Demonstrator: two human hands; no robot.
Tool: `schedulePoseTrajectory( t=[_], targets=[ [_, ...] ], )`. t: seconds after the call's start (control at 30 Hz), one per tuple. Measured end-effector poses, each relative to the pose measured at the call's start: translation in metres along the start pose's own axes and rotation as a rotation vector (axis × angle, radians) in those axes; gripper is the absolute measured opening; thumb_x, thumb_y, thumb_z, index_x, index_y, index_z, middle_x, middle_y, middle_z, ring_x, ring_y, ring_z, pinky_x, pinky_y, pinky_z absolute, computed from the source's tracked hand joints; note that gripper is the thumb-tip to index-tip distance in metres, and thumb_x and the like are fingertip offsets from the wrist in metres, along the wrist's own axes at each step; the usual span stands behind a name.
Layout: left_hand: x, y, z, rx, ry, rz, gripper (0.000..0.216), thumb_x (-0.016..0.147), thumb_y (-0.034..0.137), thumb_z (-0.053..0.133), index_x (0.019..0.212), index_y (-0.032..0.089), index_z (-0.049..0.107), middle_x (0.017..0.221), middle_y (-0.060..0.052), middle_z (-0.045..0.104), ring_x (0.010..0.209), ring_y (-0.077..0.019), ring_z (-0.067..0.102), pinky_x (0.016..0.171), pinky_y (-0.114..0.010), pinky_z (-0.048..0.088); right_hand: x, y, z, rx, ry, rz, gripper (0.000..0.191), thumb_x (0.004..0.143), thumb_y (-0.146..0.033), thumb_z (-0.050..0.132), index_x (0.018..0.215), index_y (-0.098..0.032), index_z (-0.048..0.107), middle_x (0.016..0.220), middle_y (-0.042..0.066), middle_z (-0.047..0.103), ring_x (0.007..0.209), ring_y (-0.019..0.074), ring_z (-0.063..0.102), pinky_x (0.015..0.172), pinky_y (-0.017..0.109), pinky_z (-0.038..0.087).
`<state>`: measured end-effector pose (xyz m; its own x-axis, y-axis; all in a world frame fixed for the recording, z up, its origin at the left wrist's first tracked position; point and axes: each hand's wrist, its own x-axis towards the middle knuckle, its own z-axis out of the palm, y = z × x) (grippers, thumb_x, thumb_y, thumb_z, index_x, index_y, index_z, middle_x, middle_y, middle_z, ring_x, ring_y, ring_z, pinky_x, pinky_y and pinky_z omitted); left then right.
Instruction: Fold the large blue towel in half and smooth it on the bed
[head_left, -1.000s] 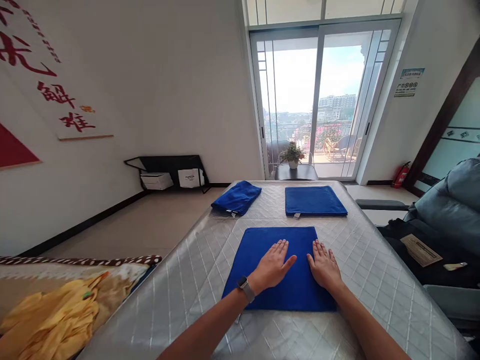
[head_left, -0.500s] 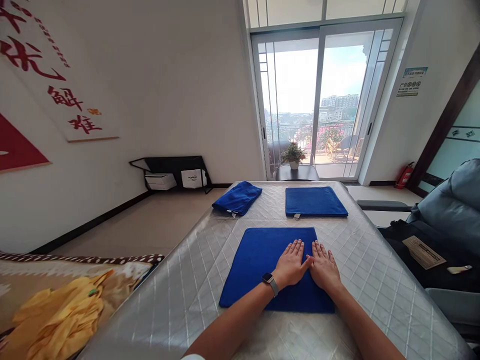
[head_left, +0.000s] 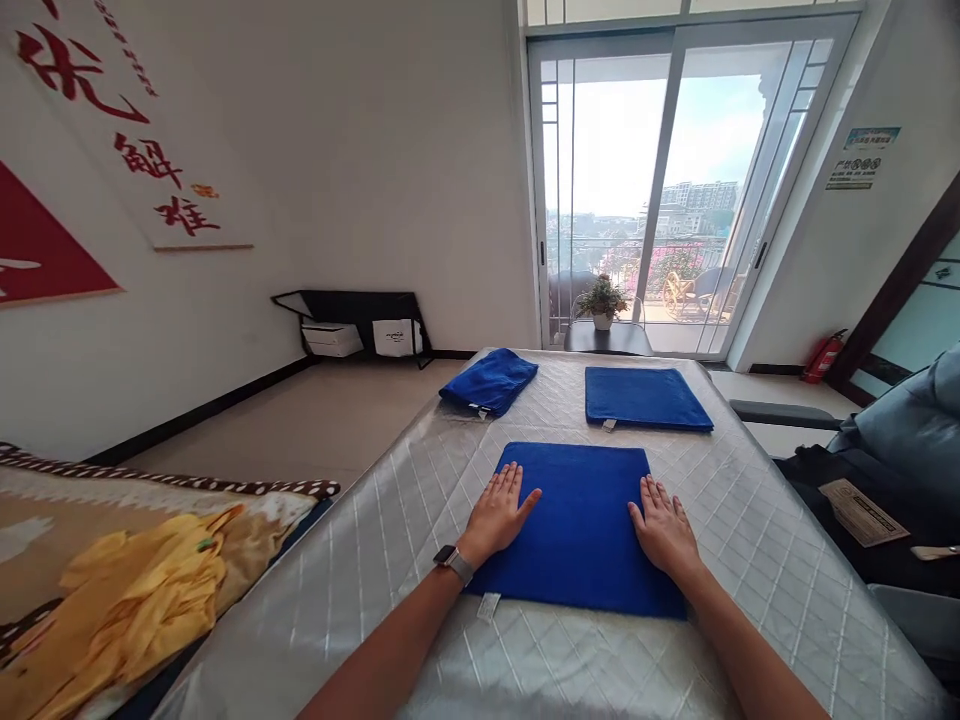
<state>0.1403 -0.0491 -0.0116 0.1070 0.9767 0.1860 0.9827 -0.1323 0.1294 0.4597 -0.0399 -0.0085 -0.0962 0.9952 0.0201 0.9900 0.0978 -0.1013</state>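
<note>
A blue towel (head_left: 581, 520) lies folded flat on the silver quilted table (head_left: 375, 590) in front of me. My left hand (head_left: 497, 515), with a watch on the wrist, rests flat and open on the towel's left edge. My right hand (head_left: 664, 530) lies flat and open on its right edge. Farther back, a second flat blue towel (head_left: 645, 398) lies on the right. A loosely folded blue towel (head_left: 489, 382) sits at the back left.
A yellow cloth (head_left: 127, 590) lies on a patterned surface at the left. A grey armchair (head_left: 900, 450) stands to the right. Beyond the table are a potted plant (head_left: 602, 300), glass sliding doors (head_left: 660, 190) and a low black shelf (head_left: 352, 325).
My hands were side by side on the right half of the towel; now they have slid apart to its left and right edges. The view has shifted slightly.
</note>
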Motion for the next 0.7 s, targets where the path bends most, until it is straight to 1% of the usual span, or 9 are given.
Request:
schedulePoseTrajectory(
  t=[0.2,0.4,0.53,0.7],
  targets=[
    [-0.001,-0.003,0.001,-0.026,0.045,0.000,0.085,0.098,0.068,0.013,0.153,0.006,0.032,0.158,-0.016,0.031,0.148,-0.0277,0.025,0.121,-0.045,0.022,0.001,0.001,0.001,-0.021,0.003,0.000,0.068,0.100,-0.048,0.017,0.158,-0.013,0.014,0.165,0.005,0.015,0.151,0.0203,0.011,0.122,0.043,0.009],
    [0.001,-0.024,0.008,-0.047,0.052,-0.042,0.085,0.098,0.067,0.013,0.153,0.005,0.031,0.158,-0.019,0.030,0.148,-0.0287,0.025,0.119,-0.045,0.025,0.000,0.000,0.000,-0.041,0.010,-0.002,0.067,0.101,-0.048,0.017,0.158,-0.013,0.014,0.164,0.004,0.016,0.151,0.0193,0.012,0.122,0.042,0.008],
    [0.000,-0.035,0.011,-0.036,0.071,-0.058,0.085,0.099,0.066,0.013,0.152,0.002,0.030,0.157,-0.021,0.031,0.147,-0.0293,0.028,0.119,-0.044,0.024,-0.003,-0.002,-0.006,-0.057,0.006,-0.013,0.066,0.101,-0.047,0.017,0.158,-0.012,0.016,0.164,0.005,0.016,0.151,0.0201,0.013,0.122,0.042,0.009],
    [0.000,-0.041,0.013,-0.033,0.102,-0.042,0.084,0.098,0.066,0.014,0.152,0.005,0.032,0.155,-0.020,0.037,0.146,-0.0309,0.031,0.118,-0.048,0.027,-0.017,-0.002,-0.017,-0.049,-0.046,-0.036,0.069,0.101,-0.052,0.016,0.158,-0.013,0.017,0.164,0.006,0.016,0.151,0.0224,0.011,0.121,0.043,0.013]
  ],
)
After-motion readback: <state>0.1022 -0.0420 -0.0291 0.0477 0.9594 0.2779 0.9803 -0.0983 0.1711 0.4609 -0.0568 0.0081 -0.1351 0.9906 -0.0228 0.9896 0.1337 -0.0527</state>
